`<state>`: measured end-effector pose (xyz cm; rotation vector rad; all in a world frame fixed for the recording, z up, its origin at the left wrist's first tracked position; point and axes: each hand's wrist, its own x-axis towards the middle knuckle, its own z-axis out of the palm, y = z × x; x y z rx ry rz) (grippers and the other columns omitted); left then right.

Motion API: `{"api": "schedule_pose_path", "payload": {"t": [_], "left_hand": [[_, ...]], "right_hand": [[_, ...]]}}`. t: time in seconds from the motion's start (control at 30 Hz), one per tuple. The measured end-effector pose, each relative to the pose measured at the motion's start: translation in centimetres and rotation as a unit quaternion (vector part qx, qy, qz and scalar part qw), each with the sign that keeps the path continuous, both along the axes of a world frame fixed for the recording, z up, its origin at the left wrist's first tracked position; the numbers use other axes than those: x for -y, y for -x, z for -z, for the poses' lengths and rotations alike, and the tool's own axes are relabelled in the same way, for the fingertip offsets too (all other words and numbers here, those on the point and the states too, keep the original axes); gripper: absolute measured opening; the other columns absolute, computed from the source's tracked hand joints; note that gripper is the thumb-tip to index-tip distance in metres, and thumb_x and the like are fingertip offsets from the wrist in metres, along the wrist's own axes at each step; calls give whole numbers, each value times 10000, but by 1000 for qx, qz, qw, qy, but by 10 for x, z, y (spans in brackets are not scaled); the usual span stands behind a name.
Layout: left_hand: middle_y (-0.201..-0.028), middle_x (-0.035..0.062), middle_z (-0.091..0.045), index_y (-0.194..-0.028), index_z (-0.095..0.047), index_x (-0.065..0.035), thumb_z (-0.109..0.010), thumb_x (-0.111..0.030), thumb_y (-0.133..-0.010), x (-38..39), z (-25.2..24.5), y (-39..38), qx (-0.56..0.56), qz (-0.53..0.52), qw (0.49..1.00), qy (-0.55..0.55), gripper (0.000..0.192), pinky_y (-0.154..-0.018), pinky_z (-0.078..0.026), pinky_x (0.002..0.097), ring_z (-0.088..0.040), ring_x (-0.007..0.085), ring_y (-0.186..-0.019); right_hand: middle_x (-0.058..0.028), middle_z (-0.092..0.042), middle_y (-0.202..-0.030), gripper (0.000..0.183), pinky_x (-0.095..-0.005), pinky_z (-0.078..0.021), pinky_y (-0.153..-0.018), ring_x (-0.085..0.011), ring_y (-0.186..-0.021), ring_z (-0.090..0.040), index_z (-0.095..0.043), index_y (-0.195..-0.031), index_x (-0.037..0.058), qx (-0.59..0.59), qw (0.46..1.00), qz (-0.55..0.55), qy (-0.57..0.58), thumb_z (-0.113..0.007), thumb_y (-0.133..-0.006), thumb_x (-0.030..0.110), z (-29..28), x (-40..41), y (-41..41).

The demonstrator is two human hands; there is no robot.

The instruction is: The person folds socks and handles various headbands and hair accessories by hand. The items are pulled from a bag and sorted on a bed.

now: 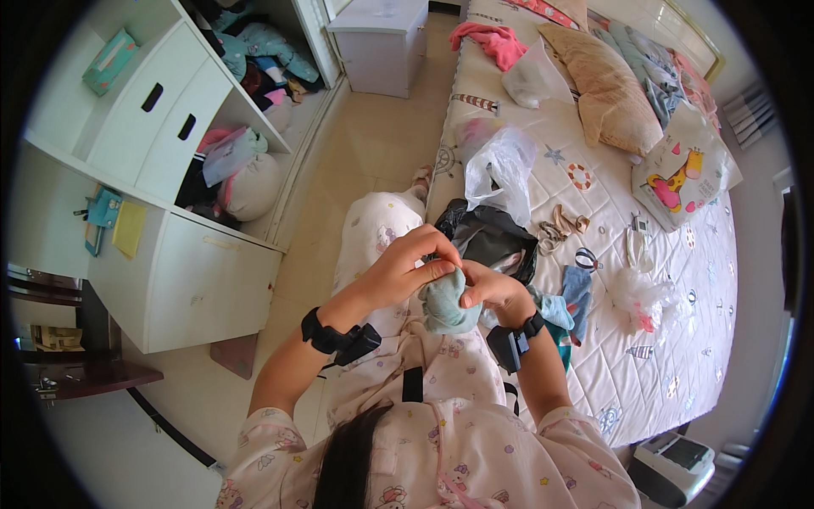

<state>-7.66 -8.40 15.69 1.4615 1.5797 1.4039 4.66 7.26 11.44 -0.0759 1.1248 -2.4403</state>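
A bundled pale green cloth, perhaps a sock, is held between both hands above my lap. My left hand pinches its upper edge between thumb and fingers. On the other side, my right hand grips the cloth with the thumb pressed on its front. Just beyond the hands, an open black plastic bag lies on the bed with things inside that I cannot make out. To the right of my right wrist are a blue-grey cloth piece and a light teal cloth.
The quilted bed bears a white plastic bag, crumpled clear plastic, beige straps, a giraffe-print package and a tan pillow. Left stands a white cabinet with stuffed open shelves. A bedside cabinet stands ahead.
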Motion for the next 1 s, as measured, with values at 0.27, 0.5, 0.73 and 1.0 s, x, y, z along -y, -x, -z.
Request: {"api": "schedule_pose_path", "payload": {"t": [0.27, 0.5, 0.73, 1.0], "left_hand": [[-1342, 242, -323, -1097, -591, -165, -589, -243, -831, -74, 66, 33, -69, -89, 992, 65, 277, -1030, -265, 419, -282, 382, -1277], [-1316, 254, -332, -1131, -563, -102, -570, -163, -792, -132, 96, 33, -150, -125, 979, 59, 344, -970, -343, 438, -393, 431, -1166], [-1045, 167, -559, -1158, -527, -21, -459, 61, -766, -152, 96, 37, -89, -215, 972, -33, 406, -783, -444, 330, -555, 316, -922], [-817, 154, -571, -1061, -596, -12, -452, 143, -704, -159, 92, 41, -148, -247, 953, -97, 415, -654, -440, 349, -538, 297, -707]], "right_hand": [[-80, -607, -1032, 565, -333, -439, -888, -187, -949, -585, -520, -1136, -19, 51, 969, 234, -59, -763, -693, 234, 27, -79, -2], [-98, -553, -1141, 470, -351, -408, -933, -219, -1058, -537, -442, -1225, -16, 37, 935, 351, -45, -606, -818, 151, 20, -116, 22], [-110, -589, -1031, 428, -318, -436, -764, -168, -962, -536, -567, -1051, -13, 49, 829, 381, -406, -672, -710, 222, 74, -177, 64], [-222, -606, -933, 307, -431, -478, -774, -378, -932, -562, -600, -921, -28, -8, 513, 228, -828, -589, -737, 218, 92, -158, 92]]}}
